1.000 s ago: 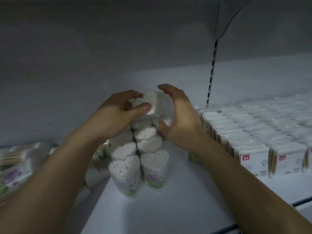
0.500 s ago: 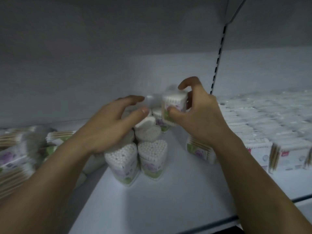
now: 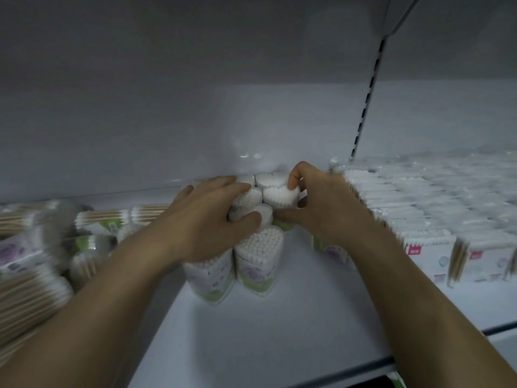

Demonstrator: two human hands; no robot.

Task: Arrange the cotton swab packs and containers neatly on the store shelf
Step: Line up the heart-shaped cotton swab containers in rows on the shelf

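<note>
Two rows of heart-shaped cotton swab containers (image 3: 258, 259) run from the middle of the white shelf (image 3: 279, 331) back to its rear wall. My left hand (image 3: 212, 222) lies flat over the left row, fingers spread on the container tops. My right hand (image 3: 321, 208) pinches one heart-shaped container (image 3: 278, 194) in the right row between thumb and fingers, near the back. The containers under both hands are partly hidden.
Rectangular swab boxes with red labels (image 3: 425, 247) fill the shelf to the right in tight rows. Loose packs of wooden-stick swabs (image 3: 30, 261) lie jumbled on the left. A slotted upright (image 3: 369, 88) divides the back wall. The shelf's front edge (image 3: 307, 376) runs below my forearms.
My right hand carried a heart-shaped container from above down into the right row at the back. My left hand moved from gripping a container to resting on the left row.
</note>
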